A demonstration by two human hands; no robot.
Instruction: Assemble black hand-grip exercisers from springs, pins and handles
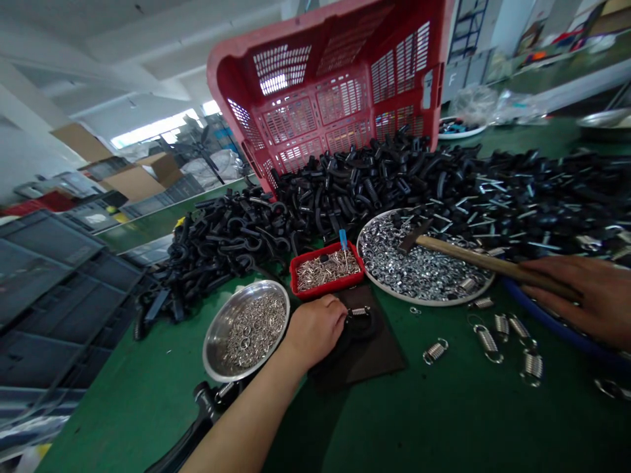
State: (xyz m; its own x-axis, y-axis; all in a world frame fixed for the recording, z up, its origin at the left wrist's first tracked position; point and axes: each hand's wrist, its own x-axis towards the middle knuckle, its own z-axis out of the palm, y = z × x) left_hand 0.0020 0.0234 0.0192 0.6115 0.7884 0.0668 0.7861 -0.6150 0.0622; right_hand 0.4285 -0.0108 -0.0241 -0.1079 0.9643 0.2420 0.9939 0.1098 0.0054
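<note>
My left hand (318, 326) is closed at the left end of a black curved part (362, 326) with a metal spring (359, 311) on it. That part lies on a dark square mat (377, 355). At the right, my right hand (586, 295) is closed around the wooden handle of a hammer (458, 255). The hammer's head rests over a white round tray (428, 301) full of small metal pieces. A red box (328, 287) of small pins, with a blue-handled tool (344, 240) in it, stands behind my left hand.
A steel bowl (211, 338) of pins and rings stands left of the mat. Loose springs (487, 343) lie near a blue tray (557, 323). Piles of black parts (246, 230) spread behind, by a tipped red crate (315, 98). Another black part (197, 420) is beside my left forearm.
</note>
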